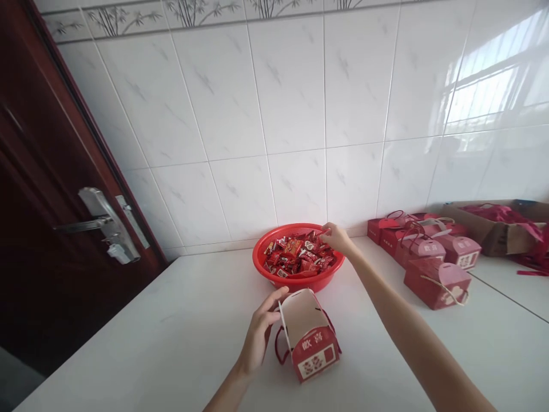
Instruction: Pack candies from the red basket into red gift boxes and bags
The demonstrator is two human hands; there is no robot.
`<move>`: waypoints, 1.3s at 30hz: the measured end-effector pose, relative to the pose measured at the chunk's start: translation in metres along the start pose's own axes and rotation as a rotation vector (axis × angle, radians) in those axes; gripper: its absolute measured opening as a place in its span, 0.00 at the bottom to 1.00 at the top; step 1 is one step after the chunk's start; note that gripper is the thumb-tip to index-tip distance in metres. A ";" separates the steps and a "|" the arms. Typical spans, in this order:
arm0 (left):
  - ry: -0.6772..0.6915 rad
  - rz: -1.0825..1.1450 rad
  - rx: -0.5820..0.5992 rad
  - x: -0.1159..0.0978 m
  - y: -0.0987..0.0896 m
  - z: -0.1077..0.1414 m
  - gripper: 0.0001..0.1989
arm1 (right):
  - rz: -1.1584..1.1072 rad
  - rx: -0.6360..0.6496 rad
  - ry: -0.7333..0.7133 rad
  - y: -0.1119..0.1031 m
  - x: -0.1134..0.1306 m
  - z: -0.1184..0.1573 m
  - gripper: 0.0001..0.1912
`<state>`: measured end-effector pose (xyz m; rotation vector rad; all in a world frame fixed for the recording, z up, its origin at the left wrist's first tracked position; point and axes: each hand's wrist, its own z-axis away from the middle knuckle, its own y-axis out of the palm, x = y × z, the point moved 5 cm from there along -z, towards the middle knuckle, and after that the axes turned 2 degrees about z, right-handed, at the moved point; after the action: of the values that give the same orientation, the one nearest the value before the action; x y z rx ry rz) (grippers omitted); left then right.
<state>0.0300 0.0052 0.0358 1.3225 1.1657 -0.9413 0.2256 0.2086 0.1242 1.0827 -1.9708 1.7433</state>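
A red and white paper gift box with dark red cord handles stands with its top open on the white table. My left hand is at its left side, thumb and fingers on the raised flap. Behind it sits a red plastic basket heaped with red-wrapped candies. My right hand reaches to the basket's right rim, fingers pinched together. Whatever is between those fingertips is too small to make out against the red.
Several closed red gift boxes with cord handles stand at the right. Beyond them is a cardboard carton with dark red material in it. A tiled wall bounds the table at the back; a brown door is at left.
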 end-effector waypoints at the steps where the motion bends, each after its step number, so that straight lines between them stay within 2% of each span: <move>1: 0.006 0.002 0.010 0.001 0.000 0.000 0.26 | 0.040 0.025 0.020 0.008 -0.003 -0.011 0.15; 4: 0.030 0.003 0.027 0.000 0.001 0.000 0.24 | 0.139 0.121 0.025 0.031 -0.007 -0.031 0.15; 7: 0.035 -0.003 0.009 0.000 -0.001 0.000 0.22 | 0.192 0.198 0.004 0.049 -0.010 -0.038 0.18; 12: 0.064 -0.029 -0.001 -0.001 -0.005 -0.002 0.20 | 0.125 0.190 -0.034 0.061 -0.016 -0.041 0.16; 16: 0.070 -0.053 -0.011 0.000 -0.007 -0.003 0.20 | -0.081 0.087 -0.078 0.054 -0.019 -0.039 0.08; 20: 0.077 -0.095 -0.049 0.003 -0.010 -0.006 0.19 | -0.374 0.021 -0.154 0.048 -0.013 -0.025 0.13; 25: 0.105 -0.204 -0.166 -0.008 -0.019 -0.014 0.18 | -0.693 0.071 -0.215 0.046 -0.001 0.003 0.19; 29: 0.223 -0.332 -0.174 -0.035 -0.017 -0.041 0.15 | -0.863 0.108 -0.202 0.045 0.005 0.017 0.20; 33: 0.267 -0.431 -0.141 -0.053 -0.002 -0.091 0.19 | -0.953 0.106 -0.186 0.045 0.009 0.023 0.20; 36: 0.217 -0.429 -0.048 -0.052 0.016 -0.129 0.18 | -0.965 0.082 -0.180 0.045 0.008 0.023 0.18; 39: 0.174 -0.408 0.033 -0.044 0.029 -0.151 0.14 | -0.961 0.032 -0.166 0.045 0.004 0.021 0.18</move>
<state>0.0356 0.1513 0.1002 1.2337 1.6000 -1.1552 0.1966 0.1863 0.0896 1.8119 -1.1241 1.1603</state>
